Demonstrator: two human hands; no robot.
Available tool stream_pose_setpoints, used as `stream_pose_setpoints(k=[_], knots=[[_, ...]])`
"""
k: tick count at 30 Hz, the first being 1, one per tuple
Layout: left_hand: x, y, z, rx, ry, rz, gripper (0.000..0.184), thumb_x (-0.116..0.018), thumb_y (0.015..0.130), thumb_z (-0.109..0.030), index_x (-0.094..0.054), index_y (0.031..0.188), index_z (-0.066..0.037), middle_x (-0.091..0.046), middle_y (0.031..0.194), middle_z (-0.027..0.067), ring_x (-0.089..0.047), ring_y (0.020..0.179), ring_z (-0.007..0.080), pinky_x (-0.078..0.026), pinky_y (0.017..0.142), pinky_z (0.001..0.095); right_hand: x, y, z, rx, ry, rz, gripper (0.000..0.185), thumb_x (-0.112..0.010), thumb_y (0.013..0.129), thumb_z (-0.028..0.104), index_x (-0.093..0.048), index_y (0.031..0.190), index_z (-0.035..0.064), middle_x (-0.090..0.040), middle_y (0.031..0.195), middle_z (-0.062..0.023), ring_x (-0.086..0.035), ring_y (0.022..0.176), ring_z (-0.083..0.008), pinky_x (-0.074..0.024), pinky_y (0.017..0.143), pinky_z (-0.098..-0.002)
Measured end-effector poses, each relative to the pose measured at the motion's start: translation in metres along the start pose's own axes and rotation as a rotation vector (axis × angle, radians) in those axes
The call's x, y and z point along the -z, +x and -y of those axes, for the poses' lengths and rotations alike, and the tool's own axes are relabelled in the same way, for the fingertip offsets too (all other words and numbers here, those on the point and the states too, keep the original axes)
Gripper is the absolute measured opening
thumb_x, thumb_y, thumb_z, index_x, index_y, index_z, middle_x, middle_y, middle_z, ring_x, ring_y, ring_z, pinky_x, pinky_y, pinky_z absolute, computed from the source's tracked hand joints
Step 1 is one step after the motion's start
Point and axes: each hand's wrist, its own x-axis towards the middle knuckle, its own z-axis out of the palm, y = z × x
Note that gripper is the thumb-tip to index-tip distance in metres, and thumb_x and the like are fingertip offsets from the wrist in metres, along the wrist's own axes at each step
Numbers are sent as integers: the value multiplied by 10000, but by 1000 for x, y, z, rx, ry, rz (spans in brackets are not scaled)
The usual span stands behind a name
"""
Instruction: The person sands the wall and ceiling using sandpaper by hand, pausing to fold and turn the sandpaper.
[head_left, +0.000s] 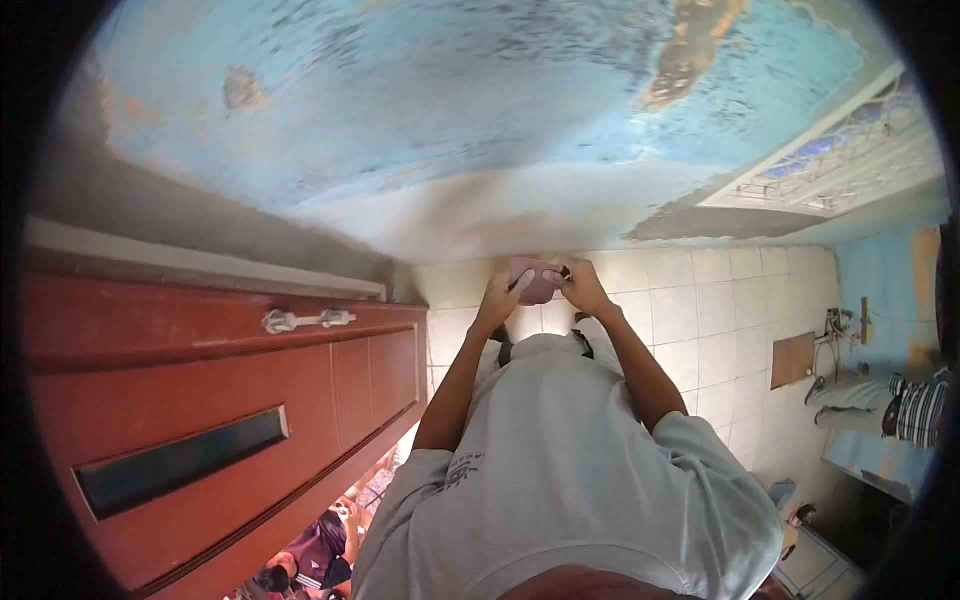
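A small mauve-brown sheet that looks like a piece of sandpaper (537,288) is held flat in front of my waist, above the tiled floor. My left hand (499,298) grips its left side, thumb on top. On the other side, my right hand (584,288) pinches the right edge with thumb and fingers. Something small and dark shows by the right fingers, too small to name. Just ahead of both hands stands the wall (470,205), patchy with blue paint and grey-white plaster.
A red door (230,400) with a metal handle (308,320) stands at left. White floor tiles (675,310) extend rightward. A grilled window (830,150) is upper right. One person (870,405) stands far right; another (320,550) is beyond the door.
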Motion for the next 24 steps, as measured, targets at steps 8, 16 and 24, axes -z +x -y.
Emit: stream_pose_setpoints(k=[8,16,24], knots=[[-126,46,-43,-21,-134,48,370,-576,1061,-216,-579,1310,58,-696,1166,190,-674,1071,241,-523,940,366,107,-45,-53,-108,142,-274,258,-770,936,222,-678,901,-16,-634,738,-92,-595,706,-153,-493,678,-332],[-234,60,-34,72,-387,13,408,-450,1120,-264,-428,1439,-11,-598,1267,155,-647,1084,242,-564,874,337,150,-83,-97,-156,401,-176,441,-766,944,267,-554,1243,23,-660,1072,-106,-651,996,-184,-544,814,-353],[-304,74,-61,168,-646,-98,548,-348,1133,-431,-292,1548,-79,-539,1283,129,-560,1200,240,-498,995,406,174,-108,-146,-123,149,-274,376,-520,1080,207,-536,1382,-18,-648,1239,-197,-607,1192,-278,-469,1027,-394]])
